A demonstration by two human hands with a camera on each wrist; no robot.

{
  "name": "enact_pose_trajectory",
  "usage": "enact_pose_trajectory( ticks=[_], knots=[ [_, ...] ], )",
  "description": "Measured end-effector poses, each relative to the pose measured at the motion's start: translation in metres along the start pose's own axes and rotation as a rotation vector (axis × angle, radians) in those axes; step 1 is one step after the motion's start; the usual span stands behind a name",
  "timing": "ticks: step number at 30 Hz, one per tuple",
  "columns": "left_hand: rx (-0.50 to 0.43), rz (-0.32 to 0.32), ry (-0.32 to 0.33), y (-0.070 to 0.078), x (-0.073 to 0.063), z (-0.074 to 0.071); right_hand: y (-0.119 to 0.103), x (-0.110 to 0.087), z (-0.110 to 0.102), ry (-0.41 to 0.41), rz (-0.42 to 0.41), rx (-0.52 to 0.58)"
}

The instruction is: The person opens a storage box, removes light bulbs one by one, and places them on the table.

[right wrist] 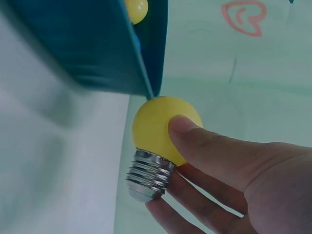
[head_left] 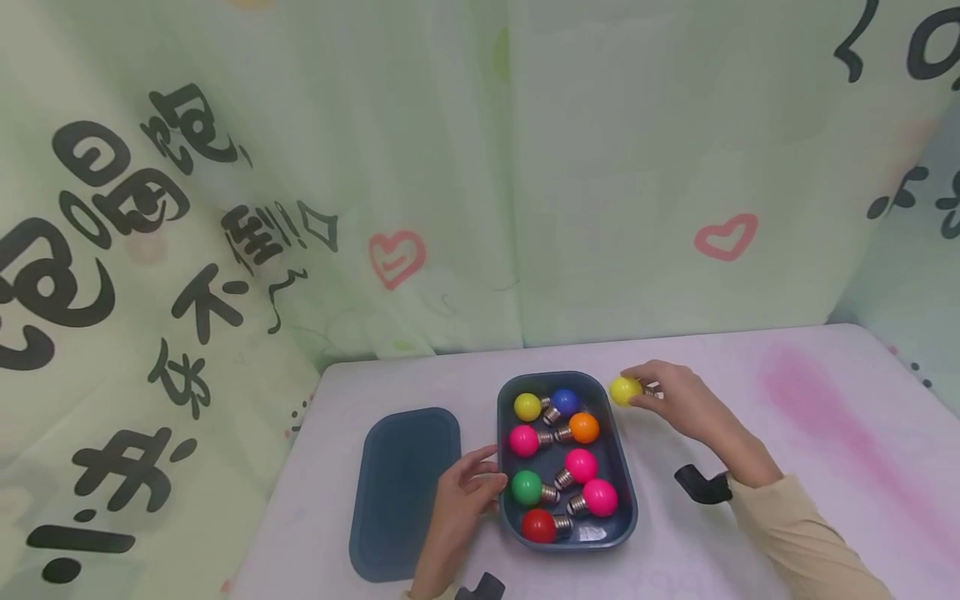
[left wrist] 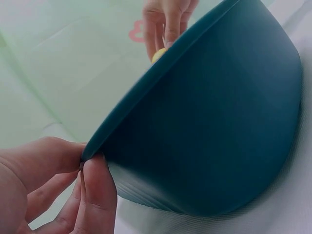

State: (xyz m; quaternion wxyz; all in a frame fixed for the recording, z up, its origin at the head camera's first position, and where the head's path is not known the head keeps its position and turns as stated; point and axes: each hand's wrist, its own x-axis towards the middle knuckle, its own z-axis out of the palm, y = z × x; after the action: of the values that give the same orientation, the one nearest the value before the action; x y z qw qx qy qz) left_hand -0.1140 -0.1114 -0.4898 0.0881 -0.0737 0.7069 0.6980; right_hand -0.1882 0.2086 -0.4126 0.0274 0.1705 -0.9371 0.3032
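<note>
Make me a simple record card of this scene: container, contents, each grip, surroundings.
Container: deep dark-blue rounded-rectangular tray, apparently plastic
Contents: eight round bulbs with silver screw bases: one yellow, one blue, one orange, one green, one red, three pink
Left grip: bare hand pinching the tray's rim
Right grip: bare hand holding another round yellow bulb with a silver screw base, outside the tray
Left of tray: flat dark-blue rounded-rectangular panel, like a lid
Surface: white tabletop with a pink patch
Backdrop: pale-green fabric with black writing and red heart outlines
</note>
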Motion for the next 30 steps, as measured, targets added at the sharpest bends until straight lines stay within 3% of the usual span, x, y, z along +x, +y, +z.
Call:
enact_pose_trajectory(
  ticks=[11,17,30],
  knots=[
    [0.003,-0.011,0.003,0.001,0.000,0.001,0.031,0.004,0.006,-0.005,0.043,-0.026],
    [-0.006,-0.005,0.000,-0.002,0.002,0.001,0.039,0.005,0.012,-0.051,0.096,-0.035],
    [-0.013,0.002,0.011,-0.004,0.004,0.001,0.057,0.006,0.019,-0.045,0.128,-0.019]
  ],
)
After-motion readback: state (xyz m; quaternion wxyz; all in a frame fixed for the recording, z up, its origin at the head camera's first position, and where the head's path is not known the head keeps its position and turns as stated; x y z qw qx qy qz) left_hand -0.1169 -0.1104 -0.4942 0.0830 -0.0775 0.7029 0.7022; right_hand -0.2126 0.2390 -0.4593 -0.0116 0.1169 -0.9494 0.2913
